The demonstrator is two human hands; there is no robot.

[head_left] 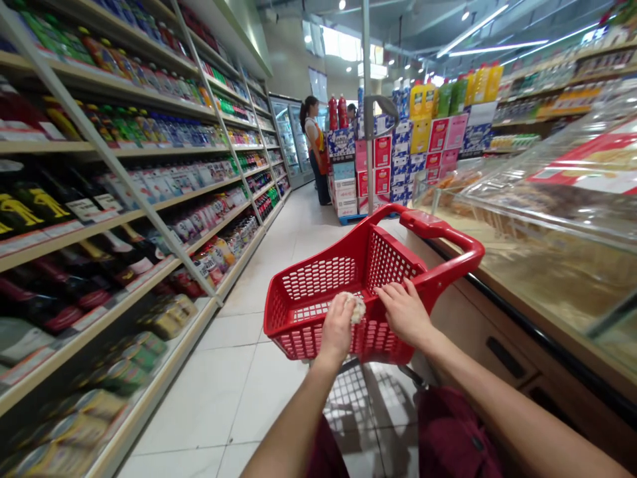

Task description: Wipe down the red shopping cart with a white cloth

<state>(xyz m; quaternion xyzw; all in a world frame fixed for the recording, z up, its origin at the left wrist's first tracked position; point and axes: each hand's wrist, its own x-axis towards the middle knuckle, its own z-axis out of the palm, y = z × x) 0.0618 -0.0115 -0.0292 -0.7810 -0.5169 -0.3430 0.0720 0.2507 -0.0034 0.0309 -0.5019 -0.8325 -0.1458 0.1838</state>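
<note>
Whitish cloth (357, 310) was gripped by the left hand (338, 326) over the near edge of the red basket (271, 307), the right hand (405, 311) laid there outstretched, and could be snagged in the mesh (318, 271) by dragging.

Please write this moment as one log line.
left hand: holds whitish cloth | right hand: at red shopping cart's near side | nearby: drink shelves

Left hand (338, 324) curled, right hand (404, 313) flattened
</note>
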